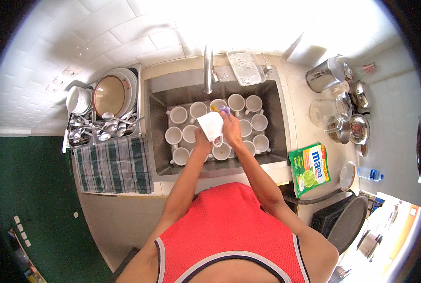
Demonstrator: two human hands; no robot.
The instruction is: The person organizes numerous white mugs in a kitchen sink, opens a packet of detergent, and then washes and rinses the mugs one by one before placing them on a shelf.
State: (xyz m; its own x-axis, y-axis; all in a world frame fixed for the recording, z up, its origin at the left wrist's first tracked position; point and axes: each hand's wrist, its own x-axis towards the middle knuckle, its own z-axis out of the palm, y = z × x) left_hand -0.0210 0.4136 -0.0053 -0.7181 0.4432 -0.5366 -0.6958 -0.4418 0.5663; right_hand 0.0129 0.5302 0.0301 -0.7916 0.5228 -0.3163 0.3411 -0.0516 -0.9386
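My left hand grips a white mug, which is tilted above the sink with its handle toward me. Against the mug's right side is my right hand, with a purple scrubber in its fingers. A yellow piece shows beside the scrubber; whether the two are joined I cannot tell. Below both hands, several white mugs stand upright in rows in the stainless steel sink, such as one mug at the left and another mug at the right.
A faucet rises behind the sink, beside a clear plastic container with suds. Left stands a rack of spoons and plates, with a striped cloth before it. Right are a Mama soap pouch, a glass jug and a metal pot.
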